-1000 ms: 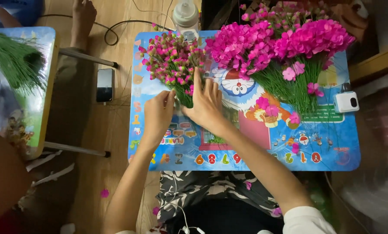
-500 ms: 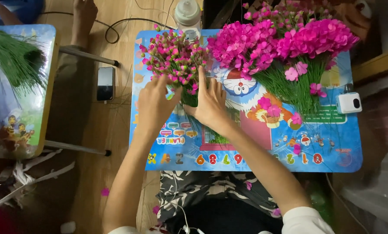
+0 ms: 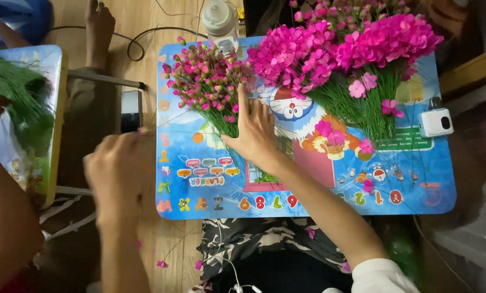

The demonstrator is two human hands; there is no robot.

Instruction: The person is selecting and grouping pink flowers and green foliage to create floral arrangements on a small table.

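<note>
Since the earlier frame, the left hand has withdrawn from the small bud bunch and now hovers off the left edge of the tabletop, above the floor. It is motion-blurred; fingers appear loosely curled, and whether its grip holds anything cannot be told.

The right hand lies flat on the tabletop, fingers extended, index pointing away from the body. Its grip is released: the palm presses down on the green stems of the bud bunch rather than closing round them, which appears to pin the bunch in place while the other hand is away.

Beyond it, the bud bunch fans out toward the far left corner, flower heads away from the body. Just beside it, to the right, two fuller magenta flower bunches lie with stems pointing inward. A small white device sits near the right edge. A white bottle stands at the far edge. At left, a second small table carries green stems.
</note>
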